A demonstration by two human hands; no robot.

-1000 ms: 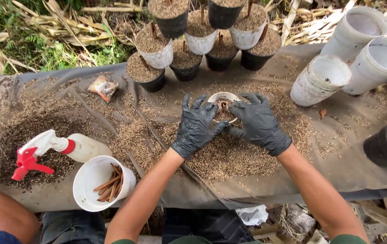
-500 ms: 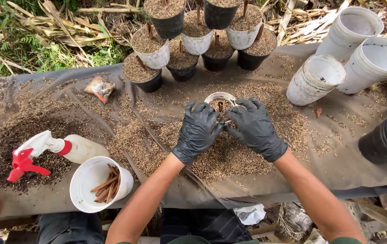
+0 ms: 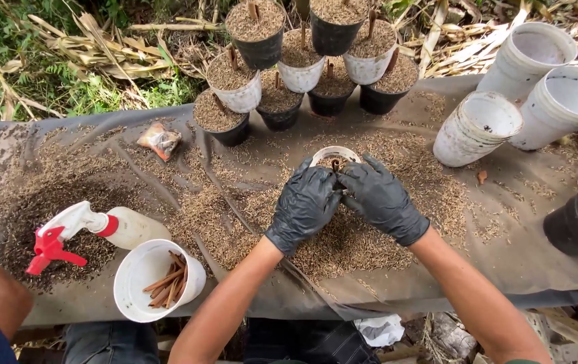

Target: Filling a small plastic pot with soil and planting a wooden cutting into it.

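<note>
Mid-bench, both black-gloved hands, left [image 3: 304,205] and right [image 3: 382,200], close around a small white plastic pot [image 3: 333,157], firming husk around its cutting; likely next, setting it with the filled pots [image 3: 282,87] at the far edge.

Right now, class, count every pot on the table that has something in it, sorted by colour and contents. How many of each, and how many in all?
Black filled pots: 6
White filled pots: 3
White filled pot between left hand and right hand: 1
White pot of sticks: 1
Total: 11
</note>
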